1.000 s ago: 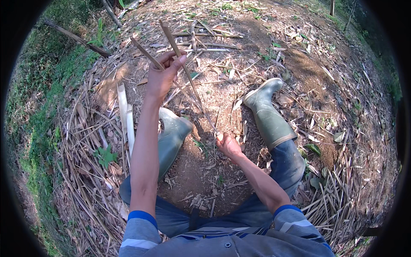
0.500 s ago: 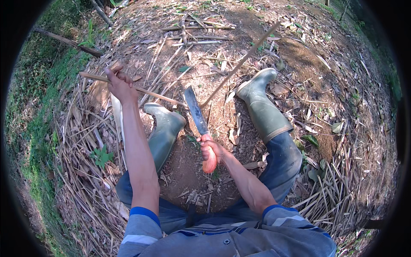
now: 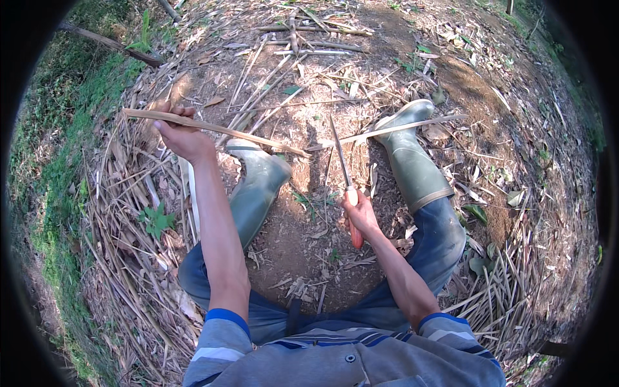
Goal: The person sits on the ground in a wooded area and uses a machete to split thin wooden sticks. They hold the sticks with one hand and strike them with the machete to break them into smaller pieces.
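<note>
My left hand (image 3: 186,138) is closed on a pale split stick (image 3: 248,136) near its far-left end. The stick slants down to the right, past the toe of my left boot, to a frayed tip near the ground. My right hand (image 3: 361,216) grips the orange handle of a machete (image 3: 342,153). Its blade points away from me and shows nearly edge-on. Just beyond the blade, a second thin strip (image 3: 412,128) runs rightward across my right boot. Whether this strip is still joined to the stick's tip, I cannot tell.
My green rubber boots (image 3: 258,184) stand apart on dirt and dry leaves. Piles of cut strips lie at the left (image 3: 138,258) and lower right (image 3: 503,300). Several sticks (image 3: 316,30) lie crossed ahead. Grass (image 3: 58,226) grows along the left side.
The second strip has dropped from a steep slant to lying low toward the right. My right hand and machete moved right, and the blade turned from broad side to edge-on.
</note>
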Available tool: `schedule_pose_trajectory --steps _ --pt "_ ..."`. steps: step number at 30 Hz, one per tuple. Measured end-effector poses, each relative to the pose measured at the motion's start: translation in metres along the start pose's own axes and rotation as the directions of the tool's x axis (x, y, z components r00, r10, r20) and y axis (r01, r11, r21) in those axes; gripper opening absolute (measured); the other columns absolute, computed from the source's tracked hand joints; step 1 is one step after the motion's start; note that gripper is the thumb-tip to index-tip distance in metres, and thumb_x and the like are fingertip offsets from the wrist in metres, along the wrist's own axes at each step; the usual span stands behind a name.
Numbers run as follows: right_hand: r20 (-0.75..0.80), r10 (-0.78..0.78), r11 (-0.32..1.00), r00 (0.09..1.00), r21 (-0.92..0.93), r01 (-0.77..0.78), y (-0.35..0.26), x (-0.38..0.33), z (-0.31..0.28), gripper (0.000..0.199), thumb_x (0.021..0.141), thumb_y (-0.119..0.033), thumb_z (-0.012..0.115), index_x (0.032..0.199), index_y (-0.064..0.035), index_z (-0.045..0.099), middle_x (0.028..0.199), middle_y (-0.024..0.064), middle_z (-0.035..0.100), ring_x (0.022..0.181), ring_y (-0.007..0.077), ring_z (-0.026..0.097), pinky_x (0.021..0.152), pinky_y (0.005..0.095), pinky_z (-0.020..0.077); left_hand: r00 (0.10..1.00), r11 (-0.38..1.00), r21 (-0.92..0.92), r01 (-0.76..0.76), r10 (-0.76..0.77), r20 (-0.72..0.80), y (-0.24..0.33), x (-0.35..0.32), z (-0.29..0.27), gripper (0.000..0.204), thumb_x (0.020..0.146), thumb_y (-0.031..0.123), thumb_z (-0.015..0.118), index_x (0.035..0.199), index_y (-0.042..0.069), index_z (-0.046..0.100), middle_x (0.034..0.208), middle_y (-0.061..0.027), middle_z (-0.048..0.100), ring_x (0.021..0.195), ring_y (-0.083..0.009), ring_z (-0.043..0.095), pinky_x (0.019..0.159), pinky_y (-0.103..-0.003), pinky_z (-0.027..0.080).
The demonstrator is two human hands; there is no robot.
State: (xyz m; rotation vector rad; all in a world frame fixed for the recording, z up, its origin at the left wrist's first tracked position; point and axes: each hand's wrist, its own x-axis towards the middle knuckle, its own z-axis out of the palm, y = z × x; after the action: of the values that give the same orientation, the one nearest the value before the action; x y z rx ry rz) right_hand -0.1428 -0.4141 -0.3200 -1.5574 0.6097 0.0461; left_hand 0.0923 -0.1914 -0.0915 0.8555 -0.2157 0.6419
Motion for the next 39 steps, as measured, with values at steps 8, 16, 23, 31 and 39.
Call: schedule_pose_trajectory --steps 8,16,23,31,39 --pt "0.174 -0.172 0.949 0.970 -0.234 0.210 -0.108 -0.066 0.018 0.033 0.076 -0.016 0.059 0.105 -0.0024 0.051 0.070 0.0118 0.060 0.060 0.0192 0.058 0.058 0.0364 0.0461 0.989 0.999 -0.022 -0.030 0.033 0.145 0.032 -0.047 0.010 0.038 0.094 0.048 0.046 0.096 0.011 0.043 0.070 -0.0016 0.044 0.056 -0.0105 0.042 0.049 -0.022 0.036" --pt "0.271 -0.351 0.879 0.896 -0.233 0.415 -0.116 -0.056 0.049 0.030 0.071 -0.020 0.058 0.095 -0.0030 0.053 0.067 0.0146 0.060 0.060 0.0255 0.061 0.059 0.0401 0.0470 0.946 0.992 -0.127 0.024 0.019 0.325 0.033 -0.073 0.008 0.041 0.092 0.053 0.048 0.095 0.012 0.048 0.063 0.0012 0.038 0.049 -0.0068 0.035 0.043 -0.020 0.027" --pt "0.339 -0.274 0.829 0.900 -0.392 0.400 -0.104 -0.049 0.039 0.036 0.072 -0.023 0.059 0.102 -0.0032 0.054 0.064 0.0130 0.060 0.053 0.0233 0.058 0.052 0.0394 0.0480 0.983 0.997 -0.059 -0.056 0.066 0.171 0.032 -0.064 -0.003 0.041 0.092 0.055 0.046 0.094 0.013 0.048 0.063 0.0031 0.036 0.048 -0.0052 0.032 0.043 -0.020 0.026" --pt "0.297 0.066 0.776 0.953 -0.615 0.138 -0.082 -0.035 0.033 0.034 0.077 -0.015 0.060 0.108 -0.0051 0.051 0.066 0.0119 0.060 0.052 0.0219 0.058 0.050 0.0357 0.0521 0.994 0.997 -0.053 -0.064 0.069 0.087 0.030 -0.036 -0.033 0.040 0.093 0.053 0.044 0.091 0.013 0.047 0.062 0.0034 0.038 0.046 -0.0050 0.032 0.042 -0.019 0.027" --pt "0.087 0.033 0.738 0.996 -0.674 0.035 -0.017 -0.016 0.001 0.040 0.074 -0.027 0.061 0.105 -0.0025 0.056 0.089 0.0240 0.065 0.088 0.0378 0.064 0.080 0.0453 0.0499 0.997 0.999 -0.033 -0.042 0.044 0.056 0.021 -0.025 -0.034 0.038 0.095 0.051 0.042 0.092 0.013 0.043 0.063 0.0022 0.037 0.047 -0.0059 0.033 0.043 -0.019 0.028"
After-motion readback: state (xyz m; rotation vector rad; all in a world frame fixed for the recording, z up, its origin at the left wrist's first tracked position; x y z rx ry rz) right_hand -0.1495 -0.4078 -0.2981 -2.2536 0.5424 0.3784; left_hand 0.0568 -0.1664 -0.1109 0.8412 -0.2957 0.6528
